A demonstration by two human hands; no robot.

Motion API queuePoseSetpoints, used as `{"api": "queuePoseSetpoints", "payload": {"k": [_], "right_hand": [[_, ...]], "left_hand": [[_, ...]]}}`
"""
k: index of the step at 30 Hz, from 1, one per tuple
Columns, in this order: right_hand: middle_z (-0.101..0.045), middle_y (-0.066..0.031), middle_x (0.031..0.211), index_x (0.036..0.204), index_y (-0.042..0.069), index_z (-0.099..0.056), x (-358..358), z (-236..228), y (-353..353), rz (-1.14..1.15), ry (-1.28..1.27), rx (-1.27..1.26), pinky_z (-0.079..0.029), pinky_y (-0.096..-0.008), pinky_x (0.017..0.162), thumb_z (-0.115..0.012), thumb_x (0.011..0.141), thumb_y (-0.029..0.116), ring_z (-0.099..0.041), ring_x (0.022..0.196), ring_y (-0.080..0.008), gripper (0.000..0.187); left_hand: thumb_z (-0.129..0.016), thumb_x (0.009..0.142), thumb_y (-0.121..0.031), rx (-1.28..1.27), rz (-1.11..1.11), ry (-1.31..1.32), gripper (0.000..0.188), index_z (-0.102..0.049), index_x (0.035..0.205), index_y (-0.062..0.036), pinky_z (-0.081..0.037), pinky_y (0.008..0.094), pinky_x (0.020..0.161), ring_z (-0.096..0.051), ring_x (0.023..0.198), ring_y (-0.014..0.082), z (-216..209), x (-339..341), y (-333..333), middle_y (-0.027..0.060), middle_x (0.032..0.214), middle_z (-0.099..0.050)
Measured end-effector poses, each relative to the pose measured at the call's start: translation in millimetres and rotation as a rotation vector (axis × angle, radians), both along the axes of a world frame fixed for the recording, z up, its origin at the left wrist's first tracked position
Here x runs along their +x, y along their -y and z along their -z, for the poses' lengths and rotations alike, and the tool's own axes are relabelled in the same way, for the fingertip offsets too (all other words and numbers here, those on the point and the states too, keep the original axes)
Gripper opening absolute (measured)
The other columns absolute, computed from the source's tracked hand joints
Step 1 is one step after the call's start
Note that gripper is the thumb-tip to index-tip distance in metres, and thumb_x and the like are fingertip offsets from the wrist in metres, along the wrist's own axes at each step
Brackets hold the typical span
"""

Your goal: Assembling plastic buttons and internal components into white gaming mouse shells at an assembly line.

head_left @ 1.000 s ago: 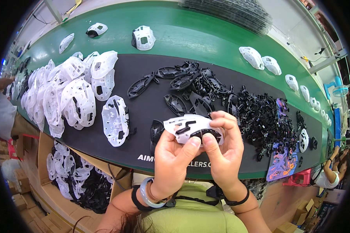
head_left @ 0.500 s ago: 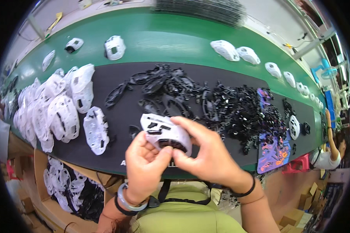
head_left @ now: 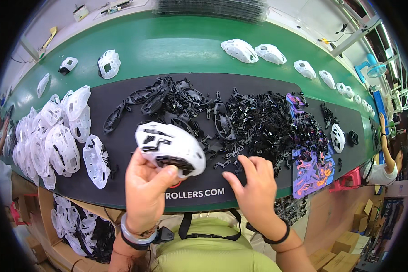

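The hands are apart, just left and right of the middle of the frame. The left hand (head_left: pixel 146 192) is clamped on a white, domed plastic shell with slots and a black insert (head_left: pixel 177 140), its thumb on the shell's lower edge and its fingers behind. The shell sits above the left hand, a little left of the frame's centre, tilted, with its rounded outer side facing the camera. The right hand (head_left: pixel 257 190) is bare of any object, thumb and forefinger spread; it lies to the right of the shell and slightly lower, with a gap between them.

Beyond the right hand, at centre right, spreads a heap of small glossy black plastic clips (head_left: pixel 269 129) on a black rectangular mat (head_left: pixel 231 80). A purple and orange patterned sheet (head_left: pixel 306 181) shows at the right of the mat. Above the held shell, in the upper middle, lie long oval black plastic frames (head_left: pixel 156 99). At the left of the frame stands a pile of nested white perforated shells (head_left: pixel 63 145), and a single white oval shell (head_left: pixel 96 163) rests between that pile and the left hand
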State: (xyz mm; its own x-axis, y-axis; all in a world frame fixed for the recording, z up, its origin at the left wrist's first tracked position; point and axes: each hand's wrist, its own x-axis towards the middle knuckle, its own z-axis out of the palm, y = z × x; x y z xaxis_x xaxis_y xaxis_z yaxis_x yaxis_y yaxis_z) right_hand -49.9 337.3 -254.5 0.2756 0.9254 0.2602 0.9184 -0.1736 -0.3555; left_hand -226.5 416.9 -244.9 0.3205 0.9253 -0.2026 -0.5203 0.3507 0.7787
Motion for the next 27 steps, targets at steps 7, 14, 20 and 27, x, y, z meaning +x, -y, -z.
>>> {"api": "queuePoseSetpoints", "payload": {"k": [7,14,20,27], "right_hand": [[-0.052,-0.0131,0.084,0.096,0.001,-0.053,7.5,2.6,4.1,-0.023,-0.039,-0.113,-0.047,-0.0364,0.061,-0.058,0.076,0.002,-0.056,0.074,-0.0301,0.02],[-0.058,-0.0088,0.077,0.081,-0.001,-0.06,18.5,-36.5,4.2,-0.004,-0.673,0.126,-0.047,-0.0253,0.059,-0.063,0.069,-0.008,-0.056,0.067,-0.019,0.014],[-0.059,-0.0099,0.077,0.081,0.001,-0.062,-17.8,-49.5,-39.6,-0.429,-0.563,0.274,-0.047,-0.0276,0.059,-0.068,0.064,-0.006,-0.057,0.069,-0.0205,0.019],[-0.059,-0.0081,0.075,0.08,0.0,-0.062,-10.7,-45.8,-39.2,-0.278,-0.593,0.292,-0.045,-0.024,0.06,-0.066,0.066,-0.007,-0.056,0.067,-0.016,0.017]], "left_hand": [[-0.05,0.081,0.005,-0.068,0.127,0.039,0.034,-0.041,0.113,0.0021,-0.054,0.0326,0.074,-0.059,0.093,0.0206,-5.1,5.0,8.6,0.0131,0.105,-0.055],[-0.046,0.083,-0.001,-0.097,0.159,0.02,0.031,-0.041,0.114,0.0039,-0.051,0.0304,0.08,-0.058,0.097,0.02,-5.2,10.8,13.1,0.014,0.106,-0.056],[-0.047,0.086,-0.001,-0.078,0.181,0.062,0.031,-0.04,0.116,0.0048,-0.049,0.0302,0.083,-0.056,0.098,0.0168,-5.0,9.9,18.1,0.0126,0.107,-0.055],[-0.046,0.087,0.001,-0.094,0.116,0.071,0.029,-0.041,0.114,0.006,-0.048,0.0314,0.085,-0.055,0.098,0.0175,-1.5,-8.4,16.8,0.0133,0.107,-0.055]]}}
